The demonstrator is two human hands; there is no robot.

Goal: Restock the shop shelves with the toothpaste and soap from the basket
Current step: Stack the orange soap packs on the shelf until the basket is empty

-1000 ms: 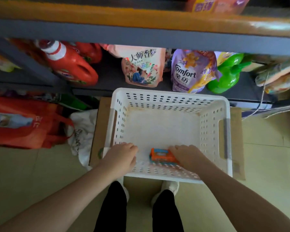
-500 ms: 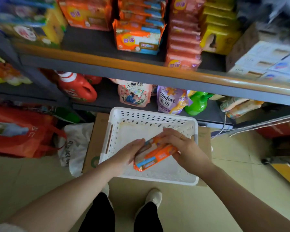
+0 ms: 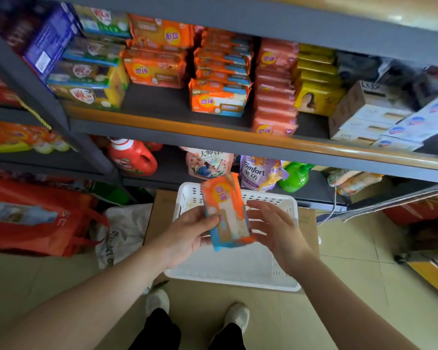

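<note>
The left hand (image 3: 187, 236) has its fingers clamped on the soap pack (image 3: 225, 213), raised above the basket (image 3: 238, 274) toward matching packs on the shelf (image 3: 162, 122); right hand (image 3: 276, 231) fingers spread, steadying nearby.

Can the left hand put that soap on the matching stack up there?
Probably yes. The left hand holds the soap, and nothing blocks the way up to the matching stack.
</note>
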